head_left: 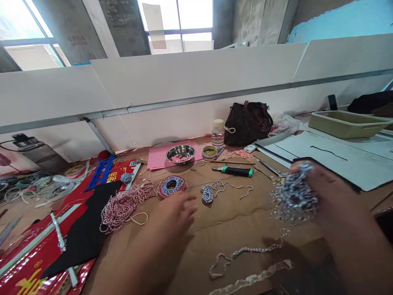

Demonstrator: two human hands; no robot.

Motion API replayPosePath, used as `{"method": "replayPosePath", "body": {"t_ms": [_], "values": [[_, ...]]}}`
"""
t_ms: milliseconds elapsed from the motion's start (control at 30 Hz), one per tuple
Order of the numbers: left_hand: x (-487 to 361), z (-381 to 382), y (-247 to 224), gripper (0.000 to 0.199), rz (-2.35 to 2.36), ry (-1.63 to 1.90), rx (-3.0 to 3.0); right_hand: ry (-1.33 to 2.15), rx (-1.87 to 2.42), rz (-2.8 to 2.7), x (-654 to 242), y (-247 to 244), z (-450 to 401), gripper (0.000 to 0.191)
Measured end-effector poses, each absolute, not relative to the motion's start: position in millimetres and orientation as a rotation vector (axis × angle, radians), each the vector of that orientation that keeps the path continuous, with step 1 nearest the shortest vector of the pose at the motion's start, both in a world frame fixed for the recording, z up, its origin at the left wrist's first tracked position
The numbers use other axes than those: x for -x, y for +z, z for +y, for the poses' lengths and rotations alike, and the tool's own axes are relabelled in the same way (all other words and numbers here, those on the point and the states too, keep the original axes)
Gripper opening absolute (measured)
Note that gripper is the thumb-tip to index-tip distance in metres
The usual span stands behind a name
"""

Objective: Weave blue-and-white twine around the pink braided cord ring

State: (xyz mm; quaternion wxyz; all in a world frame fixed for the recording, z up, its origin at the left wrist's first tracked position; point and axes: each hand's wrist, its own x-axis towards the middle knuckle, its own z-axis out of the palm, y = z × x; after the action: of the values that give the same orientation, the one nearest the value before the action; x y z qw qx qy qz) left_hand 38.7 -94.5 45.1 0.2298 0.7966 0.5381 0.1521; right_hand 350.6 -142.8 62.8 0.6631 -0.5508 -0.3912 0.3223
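Observation:
My right hand [330, 192] grips a loose, tangled bundle of blue-and-white twisted cord [294, 194], and a strand of cord [248, 253] trails from it across the cardboard. My left hand [178, 215] hovers over the cardboard with nothing in it, its fingers slightly apart and blurred. Nearest to it lie a pile of red-and-white cord [123, 209] and a ring of blue, white and red cord [172, 186]. A small blue-and-white cord tuft [207, 193] rests farther right.
A green-and-black utility knife [233, 171] lies beyond the cords. A steel bowl [180, 153] sits on a pink sheet [159, 157]. Also present are a plastic bottle [217, 133], a brown handbag [248, 123], an olive tray [346, 125], and red and black sheets [76, 229].

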Motion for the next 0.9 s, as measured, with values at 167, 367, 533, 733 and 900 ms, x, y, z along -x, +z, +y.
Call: {"method": "replayPosePath", "body": {"t_ms": [167,367,533,733,900], "values": [[-109,-62,-1,0.046,1.371,0.452,-2.489,1.113,1.218,-0.592,-326,-2,-144,0.043],[-87,-24,21,0.016,1.485,0.626,-2.501,1.258,1.315,-0.489,-343,-42,-139,0.055],[1,15,119,0.036,1.947,1.299,-2.294,1.385,1.424,-0.555,-351,-39,-135,0.061],[78,57,151,0.034,2.171,1.538,-2.082,1.413,1.391,-0.63,-341,-30,-140,0.056],[68,58,122,0.043,2.081,1.512,-1.889,1.351,1.263,-0.643,-333,-29,-144,0.046]]}}
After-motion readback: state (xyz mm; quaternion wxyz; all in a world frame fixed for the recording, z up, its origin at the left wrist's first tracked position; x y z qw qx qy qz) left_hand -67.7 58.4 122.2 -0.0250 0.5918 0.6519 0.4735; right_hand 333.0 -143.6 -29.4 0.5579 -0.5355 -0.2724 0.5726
